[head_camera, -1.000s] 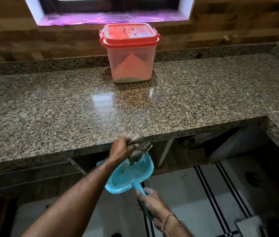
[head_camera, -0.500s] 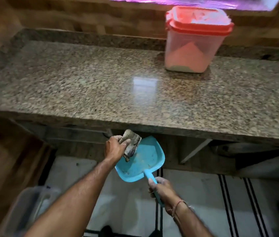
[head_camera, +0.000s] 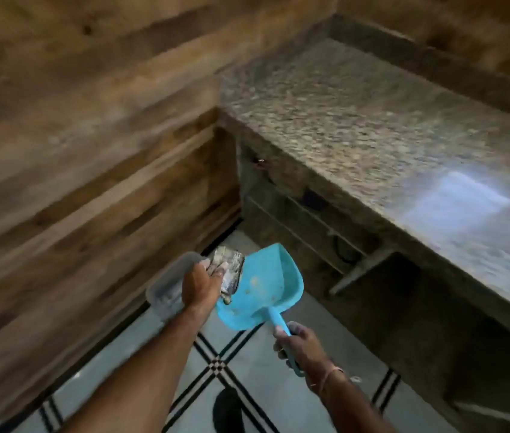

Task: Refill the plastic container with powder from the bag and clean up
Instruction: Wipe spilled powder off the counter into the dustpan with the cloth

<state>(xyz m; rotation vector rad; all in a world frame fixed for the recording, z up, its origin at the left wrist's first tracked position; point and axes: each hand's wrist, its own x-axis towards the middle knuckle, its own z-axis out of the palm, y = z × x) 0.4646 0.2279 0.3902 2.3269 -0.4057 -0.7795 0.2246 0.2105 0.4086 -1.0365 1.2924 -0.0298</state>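
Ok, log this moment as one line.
left hand: grips cloth | right hand: holds dustpan handle | cloth at dustpan edge | clear bin on floor beneath

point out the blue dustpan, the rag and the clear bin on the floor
blue dustpan (head_camera: 267, 285): head view, inside of the scoop
rag (head_camera: 231, 268): head view, crumpled middle
clear bin (head_camera: 166, 293): head view, near wall

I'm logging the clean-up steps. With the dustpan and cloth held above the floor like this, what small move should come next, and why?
Probably tip the blue dustpan over the clear bin on the floor: the right hand holds its handle, specks lie in it, and the left hand holds the cloth at its edge.
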